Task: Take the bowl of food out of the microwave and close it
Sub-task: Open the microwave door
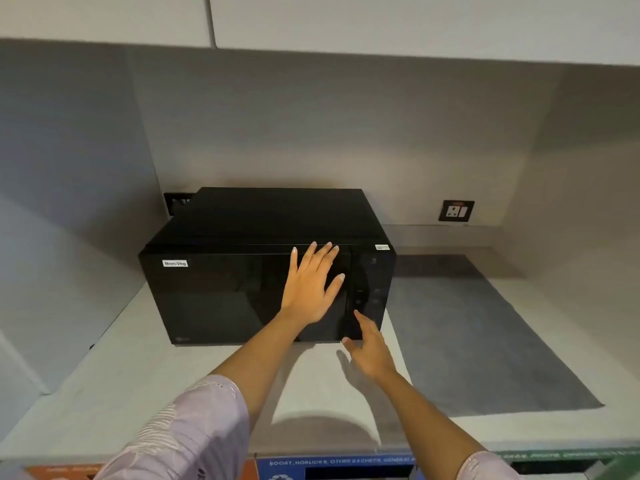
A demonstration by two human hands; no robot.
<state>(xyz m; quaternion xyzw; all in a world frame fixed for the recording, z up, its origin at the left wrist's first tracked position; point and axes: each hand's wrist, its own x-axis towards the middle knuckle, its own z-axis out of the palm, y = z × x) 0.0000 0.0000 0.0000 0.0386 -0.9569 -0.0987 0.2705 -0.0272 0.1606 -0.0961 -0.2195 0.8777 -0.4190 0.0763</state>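
From the head camera, a boxy black microwave (266, 268) with a glossy glass door (225, 299) sits on a pale, matte desk (104, 375), its back near the grey wall. The door is shut, so the bowl of food cannot be seen. A small white label (175, 263) reading "Non-Veg" is stuck at the door's upper left corner. The left hand (310, 285) lies flat against the right part of the door, its fingers (325, 258) spread wide and holding nothing. The right hand (369, 344) hovers low at the control panel (369, 292), fingers loosely parted and empty, the forefinger reaching toward the panel's lower edge. A darker grey, textured mat (485, 341) lies on the desk to the microwave's right. A wall socket (456, 211) sits above it. Both sleeves are soft lilac fabric.
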